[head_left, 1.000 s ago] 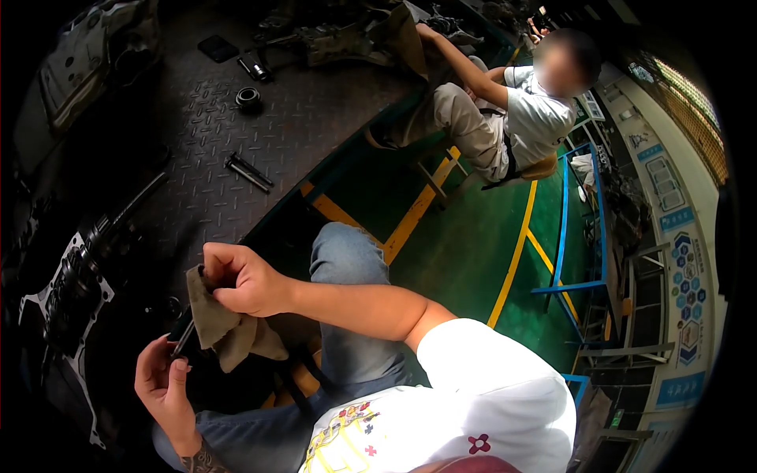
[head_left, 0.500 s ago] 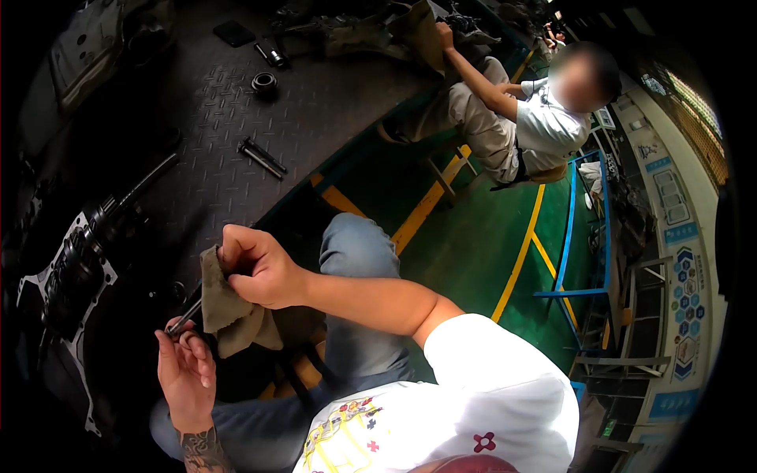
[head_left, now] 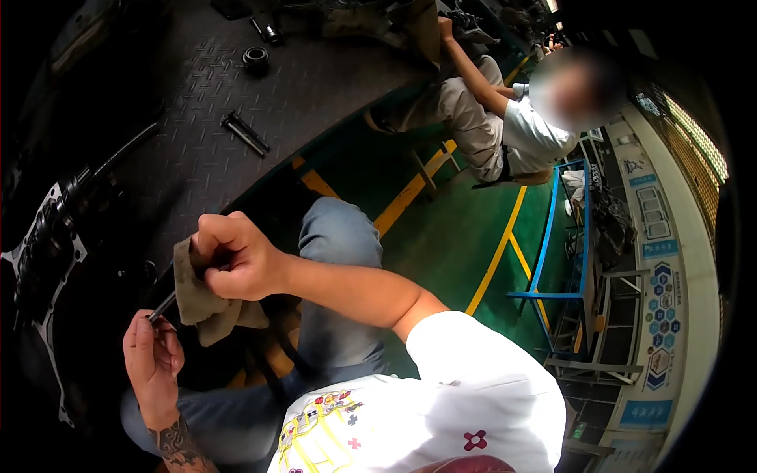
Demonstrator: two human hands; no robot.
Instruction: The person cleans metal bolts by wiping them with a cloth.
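Note:
My right hand point(head_left: 240, 256) is closed on a grey-brown cloth point(head_left: 201, 292), whose loose folds hang below the fist. A thin metal rod point(head_left: 163, 306) comes out of the cloth on the lower left; the rest of it is hidden by the cloth and fist. My left hand point(head_left: 154, 355), lower and to the left, pinches the outer end of this rod between thumb and fingers. Both hands are in front of the dark metal tabletop's edge, above my knees.
On the patterned metal tabletop point(head_left: 189, 134) lie two dark pins point(head_left: 246, 134), a ring-shaped part point(head_left: 255, 57) and a small cylinder point(head_left: 272, 34). A gear assembly point(head_left: 71, 205) stands left. Across the bench corner sits another person point(head_left: 536, 126). A blue frame point(head_left: 544, 272) stands on the green floor.
The view has shifted, so the bench parts appear higher and further left. My left fingers have closed more around the rod's end. The right hand still grips the cloth.

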